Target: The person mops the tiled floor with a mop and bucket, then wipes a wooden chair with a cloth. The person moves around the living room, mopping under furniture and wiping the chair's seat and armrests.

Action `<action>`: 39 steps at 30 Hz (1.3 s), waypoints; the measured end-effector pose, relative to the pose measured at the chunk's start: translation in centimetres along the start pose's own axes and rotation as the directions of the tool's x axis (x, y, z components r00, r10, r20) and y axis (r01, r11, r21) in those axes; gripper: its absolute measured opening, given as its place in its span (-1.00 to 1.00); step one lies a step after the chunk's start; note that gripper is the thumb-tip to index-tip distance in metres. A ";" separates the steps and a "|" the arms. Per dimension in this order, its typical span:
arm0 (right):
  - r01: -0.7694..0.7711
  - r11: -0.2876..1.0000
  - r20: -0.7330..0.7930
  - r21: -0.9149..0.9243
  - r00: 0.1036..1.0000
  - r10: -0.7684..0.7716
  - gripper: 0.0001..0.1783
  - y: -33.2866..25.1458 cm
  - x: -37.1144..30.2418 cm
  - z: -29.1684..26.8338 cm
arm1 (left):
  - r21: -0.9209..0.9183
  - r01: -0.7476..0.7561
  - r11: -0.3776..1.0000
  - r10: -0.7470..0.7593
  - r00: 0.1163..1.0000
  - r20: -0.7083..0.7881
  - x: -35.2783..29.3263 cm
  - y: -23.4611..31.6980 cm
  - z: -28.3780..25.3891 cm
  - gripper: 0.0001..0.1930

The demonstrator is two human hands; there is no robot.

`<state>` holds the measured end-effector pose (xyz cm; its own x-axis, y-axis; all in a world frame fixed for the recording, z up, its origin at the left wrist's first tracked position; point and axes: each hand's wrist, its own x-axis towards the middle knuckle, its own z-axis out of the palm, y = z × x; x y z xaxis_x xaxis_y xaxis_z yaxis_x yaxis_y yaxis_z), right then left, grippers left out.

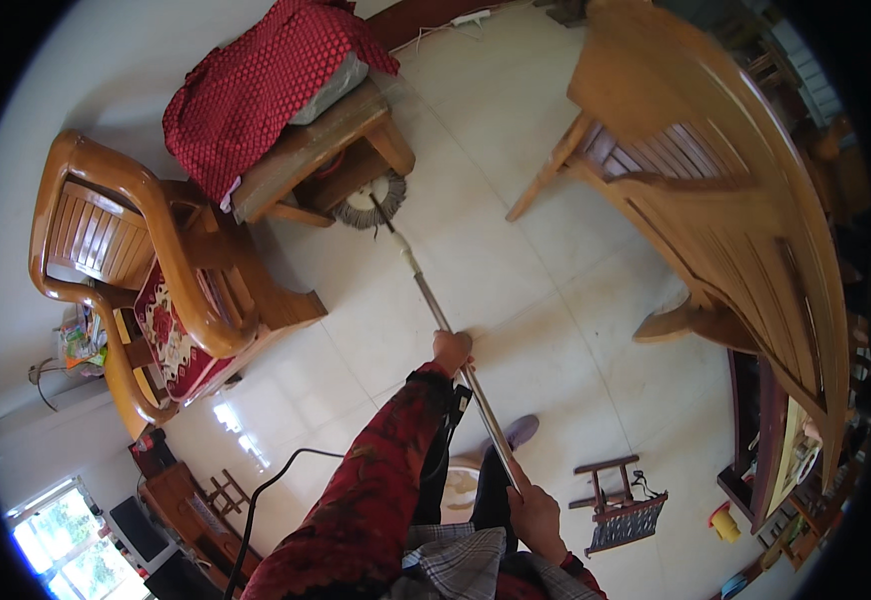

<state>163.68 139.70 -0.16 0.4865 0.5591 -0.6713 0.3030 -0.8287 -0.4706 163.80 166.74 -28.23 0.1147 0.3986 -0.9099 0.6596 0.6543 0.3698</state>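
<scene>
Both the left hand [453, 350] and the right hand [536, 515] are seen in the head view with fingers clamped around one long-handled mop [434, 300], gripped midway by the left and at its near end by the right. The round mop head [359, 208] is set on the tiled floor [496, 290], partly beneath a bench [341, 130] draped with red cloth [266, 90].

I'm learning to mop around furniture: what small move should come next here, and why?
Probably ease the round mop head gently a little farther under the wooden stand: the head sits at the stand's lower edge, which seems to hide part of it, and the left hand and right hand both grip the pole, which should help steer it.
</scene>
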 end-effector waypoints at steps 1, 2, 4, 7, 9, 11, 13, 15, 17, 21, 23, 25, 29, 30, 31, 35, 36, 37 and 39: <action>-0.011 0.997 0.027 0.074 1.000 0.009 -0.38 0.4 -0.7 0.1 | 0.036 0.031 0.999 -0.031 0.999 0.010 -0.1 -1.2 0.7 -0.63; -0.018 0.989 0.045 0.147 0.999 0.011 -0.38 0.9 -1.2 0.2 | 0.473 -0.149 0.868 0.101 0.987 0.126 -0.3 -2.4 0.8 -0.63; -0.029 0.987 0.071 0.160 0.997 0.018 -0.36 2.5 -3.4 0.3 | 0.895 -0.428 0.126 0.230 0.890 0.394 -1.2 -5.2 1.4 -0.65; -0.057 0.980 0.107 0.191 0.994 0.037 -0.35 5.8 -7.7 0.4 | 0.822 -0.413 -0.391 0.215 0.828 0.518 -3.7 -8.5 3.2 -0.69; -0.148 0.982 0.158 0.117 0.979 0.129 -0.34 8.9 -11.7 0.3 | 0.862 -0.397 -0.316 0.249 0.842 0.479 -7.2 -12.0 5.4 -0.62; -0.169 0.972 0.165 0.166 0.976 0.142 -0.34 12.5 -16.5 -0.7 | 0.861 -0.461 -0.216 0.235 0.831 0.504 -11.1 -15.7 8.6 -0.54; -0.242 0.952 0.212 0.186 0.956 0.201 -0.35 15.9 -20.7 -2.2 | 0.761 -0.614 -0.211 0.118 0.757 0.643 -14.9 -19.8 11.7 -0.52; -0.189 0.972 0.177 0.142 0.971 0.163 -0.46 18.7 -23.5 -4.4 | 0.681 -0.703 -0.207 0.029 0.691 0.722 -17.7 -23.7 14.8 -0.61; -0.190 0.980 0.172 0.066 0.969 0.177 -0.57 20.5 -25.6 -7.1 | 0.722 -0.687 -0.077 0.060 0.720 0.691 -18.4 -27.4 17.4 -0.66; 0.057 0.998 -0.021 -0.012 0.998 -0.057 -0.72 20.2 -23.9 -9.5 | 0.029 -0.595 0.803 0.423 0.603 0.676 -12.4 -30.4 18.1 -0.67; -0.011 1.000 0.120 -0.026 0.993 0.015 -0.37 18.4 -21.0 -9.3 | 0.192 -0.633 0.750 0.400 0.666 0.630 -9.1 -28.2 16.3 -0.69; 0.059 0.994 0.066 -0.089 0.996 -0.053 -0.34 15.0 -17.5 -7.6 | 0.651 -0.723 0.232 0.354 0.686 0.636 -7.7 -23.8 13.4 -0.71; 0.106 0.989 0.096 -0.101 0.991 -0.096 -0.33 8.0 -9.9 -5.2 | 0.861 -0.500 -0.089 0.359 0.790 0.496 -5.8 -11.7 6.7 -0.72; 0.088 0.993 0.115 -0.077 0.990 -0.078 -0.34 6.5 -8.1 -4.9 | 0.855 -0.490 -0.168 0.306 0.799 0.518 -4.9 -9.2 5.3 -0.72; 0.125 0.992 0.090 -0.024 0.988 -0.123 -0.35 5.2 -6.5 -4.5 | 0.869 -0.468 -0.163 0.317 0.809 0.495 -3.9 -7.1 4.3 -0.72; 0.132 0.991 0.069 0.024 0.989 -0.133 -0.36 2.0 -1.3 -2.7 | 0.876 -0.480 -0.042 0.267 0.840 0.473 0.2 -2.2 1.2 -0.70; 0.136 0.989 0.061 0.049 0.988 -0.139 -0.37 1.6 -0.3 -1.9 | 0.885 -0.458 -0.090 0.255 0.848 0.465 1.1 -1.7 0.9 -0.67; 0.136 0.988 0.039 0.078 0.989 -0.140 -0.37 1.5 0.8 -1.1 | 0.889 -0.435 -0.142 0.244 0.855 0.458 2.1 -1.2 0.6 -0.65; 0.149 0.988 0.021 0.043 0.988 -0.150 -0.38 2.0 2.7 0.9 | 0.885 -0.416 -0.208 0.268 0.846 0.460 3.8 -1.1 0.1 -0.65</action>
<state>164.82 139.55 -3.43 0.4179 0.6775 -0.6053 0.3365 -0.7343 -0.5896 163.59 167.42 -32.12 0.6160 0.2171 -0.7573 0.4726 -0.8709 0.1347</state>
